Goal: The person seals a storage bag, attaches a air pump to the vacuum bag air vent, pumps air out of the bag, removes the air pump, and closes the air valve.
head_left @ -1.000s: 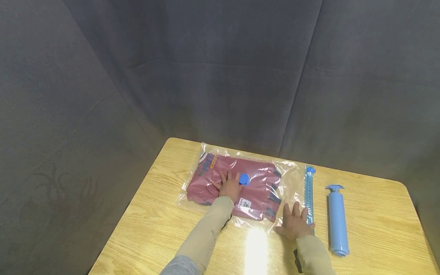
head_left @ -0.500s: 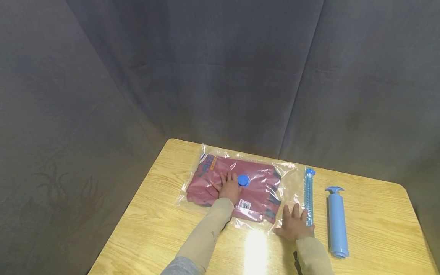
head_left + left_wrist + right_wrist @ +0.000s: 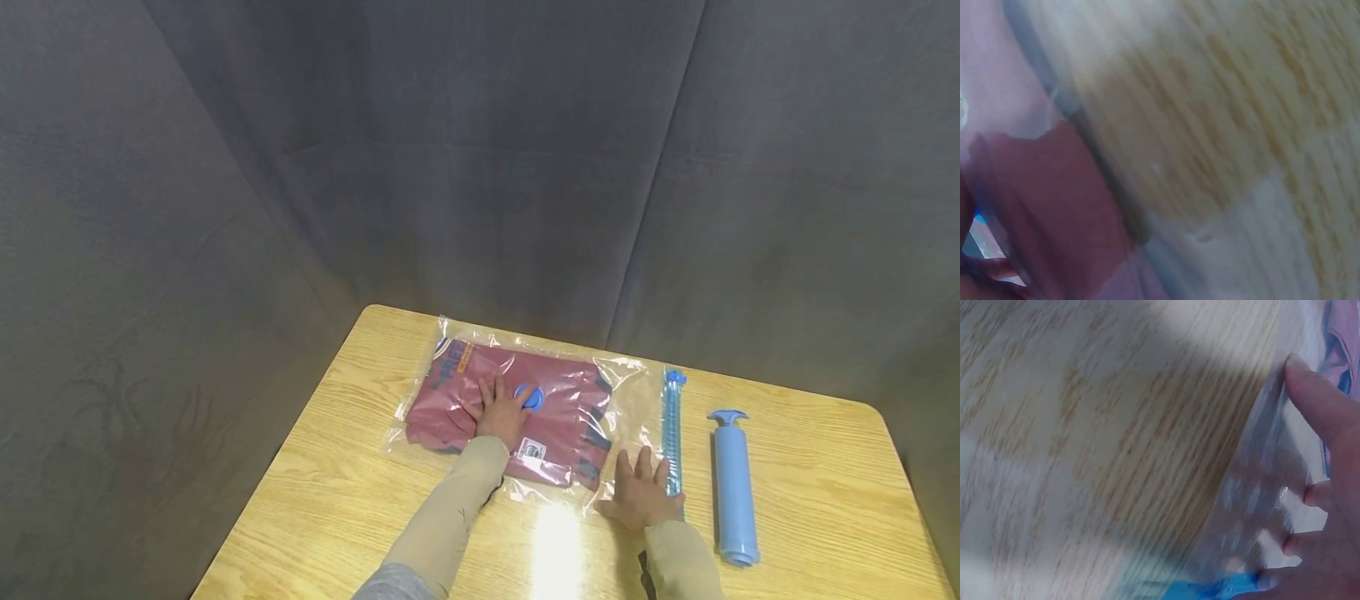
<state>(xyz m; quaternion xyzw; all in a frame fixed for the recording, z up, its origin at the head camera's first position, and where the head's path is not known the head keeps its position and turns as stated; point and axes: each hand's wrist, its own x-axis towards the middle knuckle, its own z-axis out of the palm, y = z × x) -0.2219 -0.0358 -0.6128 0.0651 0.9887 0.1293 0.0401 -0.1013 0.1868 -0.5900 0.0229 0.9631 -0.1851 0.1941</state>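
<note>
A clear plastic vacuum bag (image 3: 630,400) lies flat on the wooden table (image 3: 337,500), with a folded maroon garment (image 3: 450,400) inside. My left hand (image 3: 501,410) presses flat on the garment, fingers spread, its thumb over the round blue valve (image 3: 534,397). My right hand (image 3: 642,493) lies flat with spread fingers on the bag's near right corner, next to the blue zip strip (image 3: 672,429). The right wrist view shows the fingers (image 3: 1316,400) on clear plastic. In the left wrist view I see blurred maroon cloth (image 3: 1047,206) under plastic.
A light blue hand pump (image 3: 733,487) lies on the table right of the zip strip, handle pointing away. Grey fabric walls (image 3: 480,167) close in the back and left. The table's left edge is near the bag.
My left thumb has slid over the blue valve, partly covering it. The right hand has hardly shifted.
</note>
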